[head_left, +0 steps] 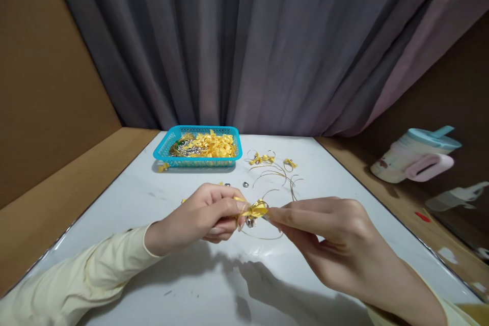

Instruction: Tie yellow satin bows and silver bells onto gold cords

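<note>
A yellow ribbon bow (257, 211) with a small silver bell (250, 222) under it is held up over the white tabletop. My left hand (214, 211) is closed, with thumb and index finger pinching the bow's left side. From the other side, my right hand (332, 234) is closed, its fingertips together at the bow's right edge, where the thin gold wire runs. Loops of this gold wire (263, 238) pass round the bow and curve below it. Exactly what lies between the right fingertips is partly hidden.
A blue basket (239, 145) behind my hands holds yellow bows, silver bells and gold wire. Finished-looking bows (290, 163) and loose wires (273, 170) lie to its right. A loose bell (245, 184) rests nearby. Far right stands a tumbler (401, 158) with a pink handle.
</note>
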`<action>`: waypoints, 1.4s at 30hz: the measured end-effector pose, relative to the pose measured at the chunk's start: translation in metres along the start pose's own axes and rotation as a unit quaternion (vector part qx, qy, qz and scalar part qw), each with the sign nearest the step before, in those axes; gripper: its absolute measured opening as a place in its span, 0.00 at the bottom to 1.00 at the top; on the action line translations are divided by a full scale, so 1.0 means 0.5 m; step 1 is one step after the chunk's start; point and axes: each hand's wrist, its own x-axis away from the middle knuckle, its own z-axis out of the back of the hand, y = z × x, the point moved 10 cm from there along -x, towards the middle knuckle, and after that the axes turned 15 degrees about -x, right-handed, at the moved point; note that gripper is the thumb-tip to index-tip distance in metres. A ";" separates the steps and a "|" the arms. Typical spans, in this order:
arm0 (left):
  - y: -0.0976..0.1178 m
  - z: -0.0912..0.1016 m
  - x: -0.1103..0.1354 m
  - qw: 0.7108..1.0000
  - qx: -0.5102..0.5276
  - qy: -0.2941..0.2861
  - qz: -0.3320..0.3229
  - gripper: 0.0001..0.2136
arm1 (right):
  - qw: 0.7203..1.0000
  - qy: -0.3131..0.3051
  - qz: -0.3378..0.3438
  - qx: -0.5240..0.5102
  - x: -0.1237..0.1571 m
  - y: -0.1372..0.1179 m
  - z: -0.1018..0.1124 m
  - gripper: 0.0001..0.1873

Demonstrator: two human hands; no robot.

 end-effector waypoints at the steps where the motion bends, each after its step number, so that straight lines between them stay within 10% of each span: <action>1: -0.002 -0.002 0.000 1.000 0.001 -0.006 0.007 0.11 | 1.000 -0.007 0.004 0.001 0.001 -0.001 -0.002 0.15; 20: -0.021 -0.006 0.002 0.996 0.033 -0.022 0.078 0.11 | 0.998 -0.031 0.045 0.002 -0.006 -0.017 -0.003 0.14; 42: -0.007 -0.006 0.000 0.999 0.039 -0.016 0.013 0.11 | 0.999 0.012 -0.007 -0.029 -0.011 0.000 0.012 0.12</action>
